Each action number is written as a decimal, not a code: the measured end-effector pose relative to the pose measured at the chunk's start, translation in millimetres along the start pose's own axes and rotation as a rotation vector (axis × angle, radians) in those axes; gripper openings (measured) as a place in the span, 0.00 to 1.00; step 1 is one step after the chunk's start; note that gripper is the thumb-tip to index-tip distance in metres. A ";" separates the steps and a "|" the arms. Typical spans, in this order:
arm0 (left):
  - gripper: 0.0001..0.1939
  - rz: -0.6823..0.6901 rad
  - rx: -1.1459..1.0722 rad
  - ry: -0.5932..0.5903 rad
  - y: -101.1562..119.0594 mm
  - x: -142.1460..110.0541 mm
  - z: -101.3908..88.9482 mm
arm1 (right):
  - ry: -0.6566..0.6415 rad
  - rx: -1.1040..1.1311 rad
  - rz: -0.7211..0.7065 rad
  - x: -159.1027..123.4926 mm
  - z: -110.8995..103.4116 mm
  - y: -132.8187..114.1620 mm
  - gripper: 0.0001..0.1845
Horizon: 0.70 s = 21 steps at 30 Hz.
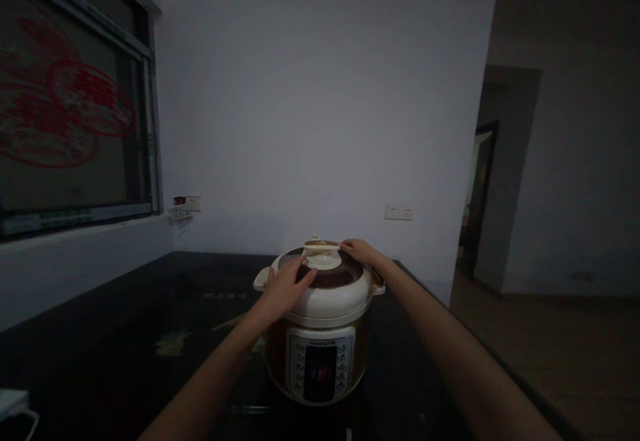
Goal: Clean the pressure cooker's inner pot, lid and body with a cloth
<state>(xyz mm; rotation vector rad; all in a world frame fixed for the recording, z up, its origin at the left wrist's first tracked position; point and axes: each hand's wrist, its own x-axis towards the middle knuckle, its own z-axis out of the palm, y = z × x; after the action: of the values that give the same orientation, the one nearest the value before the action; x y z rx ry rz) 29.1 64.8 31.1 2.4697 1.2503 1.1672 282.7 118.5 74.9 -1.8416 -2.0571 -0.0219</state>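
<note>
A white and brown electric pressure cooker (345, 302) stands upright on the dark table in front of me, its lid on. The button panel (321, 365) faces my side. On top of the lid is a pale lid handle (323, 252). My left hand (289, 284) lies on the left of the lid, fingers and thumb spread, fingertips close to the handle. My right hand (361, 252) reaches over the right of the lid, fingers stretched toward the handle's right end. Whether its fingertips press on the handle is hard to see in the dim light.
The glossy black table (125, 321) runs back to a pale wall (320, 108). A white object with a cord (14, 401) sits at the near left. Wall sockets (399, 212) are behind the cooker. A window (75, 94) is at left, a doorway (477, 194) at right.
</note>
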 end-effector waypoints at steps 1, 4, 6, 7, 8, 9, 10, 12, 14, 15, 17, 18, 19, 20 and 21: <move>0.24 -0.019 0.028 0.000 3.5 -1.0 2.2 | -0.025 -0.017 -0.006 2.9 0.7 -0.9 0.16; 0.26 -0.043 0.104 0.002 14.7 -5.3 5.2 | -0.078 -0.075 -0.003 8.3 2.5 -1.0 0.16; 0.25 -0.038 0.140 0.004 20.0 -8.2 4.6 | -0.101 -0.114 0.009 9.4 3.3 0.7 0.17; 0.24 -0.034 0.154 0.004 21.3 -9.2 3.9 | -0.110 -0.131 0.014 9.5 3.7 1.6 0.17; 0.24 -0.030 0.164 0.002 21.7 -9.9 3.1 | -0.118 -0.146 0.017 9.2 3.9 2.3 0.17; 0.23 -0.025 0.172 0.000 21.1 -10.2 2.4 | -0.124 -0.160 0.020 8.8 4.2 2.8 0.17; 0.23 -0.020 0.177 -0.003 19.7 -10.0 1.8 | -0.127 -0.174 0.023 8.1 4.3 2.9 0.17; 0.23 -0.005 0.182 -0.010 14.8 -8.6 1.5 | -0.130 -0.197 0.030 6.4 4.3 2.3 0.17; 0.23 0.011 0.180 -0.019 8.6 -6.3 1.7 | -0.132 -0.218 0.040 4.4 3.6 0.9 0.17; 0.23 0.020 0.177 -0.025 5.5 -4.9 1.8 | -0.134 -0.227 0.044 3.3 2.9 0.2 0.17; 0.23 0.033 0.168 -0.037 -0.6 -1.7 1.4 | -0.143 -0.244 0.052 0.7 0.6 -0.6 0.17; 0.23 0.039 0.161 -0.044 -3.4 -0.1 0.7 | -0.151 -0.252 0.057 -0.8 -1.0 -0.7 0.17; 0.22 0.047 0.153 -0.053 -6.2 1.6 -0.3 | -0.158 -0.259 0.061 -2.7 -2.8 -0.6 0.17; 0.22 0.057 0.144 -0.063 -9.1 3.4 -1.6 | -0.167 -0.266 0.065 -4.8 -4.9 -0.3 0.17; 0.22 0.072 0.133 -0.076 -12.2 5.1 -3.1 | -0.176 -0.271 0.069 -7.3 -7.1 0.1 0.17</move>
<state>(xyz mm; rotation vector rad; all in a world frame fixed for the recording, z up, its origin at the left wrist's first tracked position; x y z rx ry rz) 21.1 75.8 31.0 2.6482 1.2674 1.0266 285.1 109.7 79.4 -2.1441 -2.1969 -0.1311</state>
